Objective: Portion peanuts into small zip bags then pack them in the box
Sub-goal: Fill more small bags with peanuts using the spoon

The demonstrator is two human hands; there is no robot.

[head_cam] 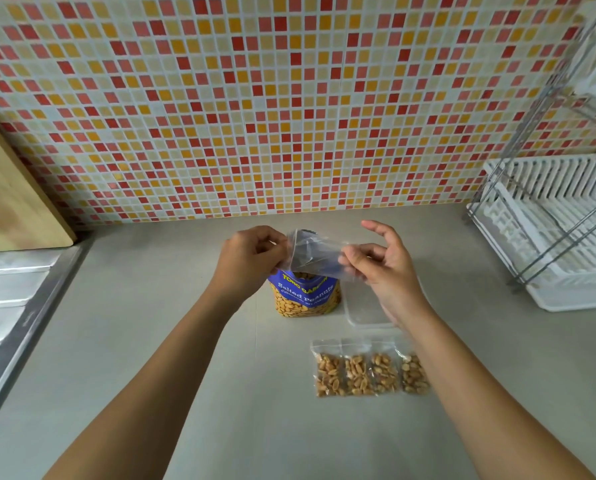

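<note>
Both hands hold an empty clear zip bag (pixel 313 255) in the air above the blue salted-peanuts bag (pixel 305 294), which stands open on the counter. My left hand (pixel 251 259) pinches the zip bag's left edge. My right hand (pixel 384 263) pinches its right side with thumb and forefinger, the other fingers spread. Several small zip bags filled with peanuts (pixel 369 370) lie in a row on the counter nearer to me. A clear plastic box (pixel 362 306) sits to the right of the peanut bag, partly hidden by my right wrist.
A white dish rack (pixel 553 233) stands at the right edge of the grey counter. A wooden cutting board (pixel 15 202) leans on the tiled wall at the left. A metal sink (pixel 9 299) lies along the left.
</note>
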